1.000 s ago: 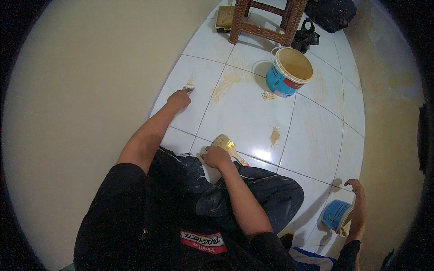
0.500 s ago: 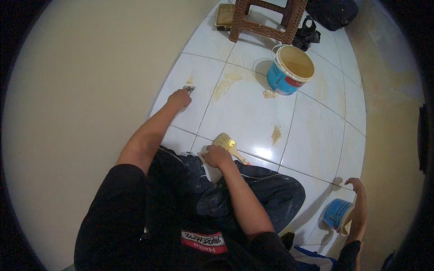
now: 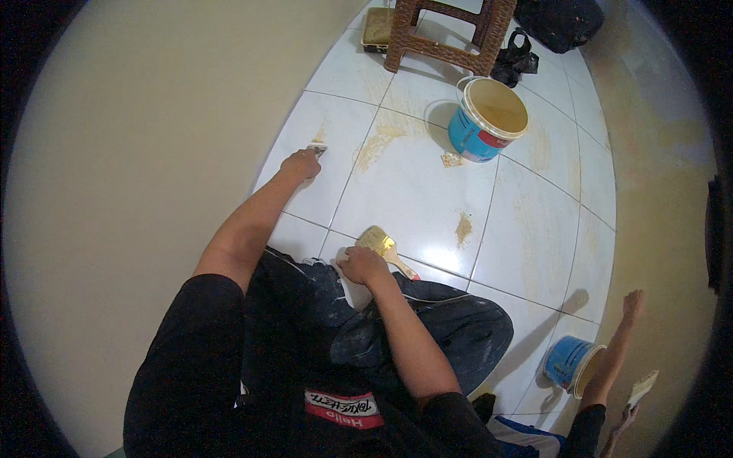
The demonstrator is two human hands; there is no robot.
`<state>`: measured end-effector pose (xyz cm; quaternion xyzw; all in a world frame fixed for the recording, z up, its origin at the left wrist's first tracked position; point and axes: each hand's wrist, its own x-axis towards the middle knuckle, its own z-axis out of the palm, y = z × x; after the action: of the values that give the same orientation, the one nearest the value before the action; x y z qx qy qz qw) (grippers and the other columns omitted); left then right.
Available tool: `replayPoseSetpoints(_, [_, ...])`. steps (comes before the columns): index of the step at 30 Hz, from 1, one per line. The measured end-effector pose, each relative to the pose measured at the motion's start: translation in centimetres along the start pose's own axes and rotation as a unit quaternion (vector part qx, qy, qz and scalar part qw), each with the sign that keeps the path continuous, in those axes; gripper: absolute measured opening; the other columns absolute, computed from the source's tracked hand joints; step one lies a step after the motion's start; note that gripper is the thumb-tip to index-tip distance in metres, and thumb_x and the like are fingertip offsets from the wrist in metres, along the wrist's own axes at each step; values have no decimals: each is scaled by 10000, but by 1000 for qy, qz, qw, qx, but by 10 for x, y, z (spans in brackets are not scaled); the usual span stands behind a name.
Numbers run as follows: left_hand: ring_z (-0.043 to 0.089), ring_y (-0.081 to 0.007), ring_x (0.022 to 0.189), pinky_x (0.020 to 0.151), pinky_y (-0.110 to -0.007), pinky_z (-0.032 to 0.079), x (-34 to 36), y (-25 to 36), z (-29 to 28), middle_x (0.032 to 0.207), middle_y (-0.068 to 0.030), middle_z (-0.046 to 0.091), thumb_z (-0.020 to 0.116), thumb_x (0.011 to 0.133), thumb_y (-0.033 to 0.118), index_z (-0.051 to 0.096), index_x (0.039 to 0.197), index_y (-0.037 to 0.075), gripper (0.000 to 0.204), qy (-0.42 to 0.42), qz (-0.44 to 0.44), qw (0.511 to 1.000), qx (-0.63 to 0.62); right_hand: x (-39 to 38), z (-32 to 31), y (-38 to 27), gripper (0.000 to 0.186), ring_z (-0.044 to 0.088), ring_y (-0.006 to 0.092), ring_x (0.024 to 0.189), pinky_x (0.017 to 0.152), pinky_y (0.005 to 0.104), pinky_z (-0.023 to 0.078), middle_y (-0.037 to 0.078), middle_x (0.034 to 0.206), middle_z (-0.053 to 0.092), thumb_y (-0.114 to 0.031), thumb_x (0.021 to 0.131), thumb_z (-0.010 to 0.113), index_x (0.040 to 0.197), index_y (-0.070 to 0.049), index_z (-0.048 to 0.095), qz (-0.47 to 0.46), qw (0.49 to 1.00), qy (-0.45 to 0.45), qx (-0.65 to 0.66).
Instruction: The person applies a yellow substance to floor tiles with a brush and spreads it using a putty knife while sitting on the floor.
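My left hand (image 3: 301, 164) is closed round a small scraper (image 3: 318, 146), its blade on the white tiled floor just below a beige paint smear (image 3: 320, 131). My right hand (image 3: 363, 266) rests low over my lap with its fingers curled in. A white patch (image 3: 356, 295) shows under that hand; I cannot tell whether it is something held or the floor. Close beside the right hand lies a wide paintbrush (image 3: 379, 241) with pale bristles and a wooden handle, flat on the tiles.
A blue bucket (image 3: 479, 142) with beige inside stands ahead, before a brown stool (image 3: 443, 49) and a paint tray (image 3: 375, 47). Black bags (image 3: 561, 19) sit far right. At right, another person's hand (image 3: 633, 302) is by the wall, a paintbrush (image 3: 644, 387) in their other, beside another bucket (image 3: 566, 362).
At the right, the other person's hand has moved outward toward the wall, and their paintbrush has come into view. My own hands stay nearly in place, the scraper's blade turned slightly.
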<state>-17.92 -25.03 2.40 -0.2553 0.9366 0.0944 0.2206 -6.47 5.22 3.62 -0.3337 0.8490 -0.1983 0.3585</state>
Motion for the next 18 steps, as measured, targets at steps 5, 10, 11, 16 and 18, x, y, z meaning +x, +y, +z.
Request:
replayPoseSetpoints(5, [633,-354,1077,915,-438,509,-11,27,-11,1157,-231,640,495,842,181,604,1163,-5,387,-33,-28,997,-56,-6,-12,2,525,614,394,1067,920,485,496,235,1141,638,-487,892,522,1123,-30,636,32,999,-24,7])
replayPoseSetpoints(10, [631,-359,1079,911,-439,512,-13,39,-14,1153,-248,635,507,832,169,599,1146,-31,383,17,-10,998,-57,-1,-10,11,519,615,393,1066,920,488,494,232,1140,640,-483,890,538,1119,-28,638,18,1000,-9,2])
replayPoseSetpoints(11, [631,-359,1079,911,-439,512,-14,36,-11,1153,-248,635,507,832,169,599,1146,-31,383,17,-12,998,-56,-4,-11,8,515,615,390,1068,921,484,494,232,1143,639,-479,890,543,1117,-27,639,23,1000,-12,2])
replayPoseSetpoints(16, [643,-366,1047,890,-436,523,-5,12,6,1111,-255,648,511,822,164,621,1095,-40,358,-2,57,995,78,-7,-15,-3,503,620,385,1063,912,480,500,230,1129,646,-473,891,555,1097,-24,648,23,1000,-10,8])
replayPoseSetpoints(18, [653,-366,1022,877,-432,529,-3,10,3,1085,-254,658,516,819,166,627,1081,-41,351,-4,72,992,106,-9,-18,-8,500,627,387,1049,901,482,507,224,1107,656,-472,891,558,1085,-21,654,24,999,-21,8])
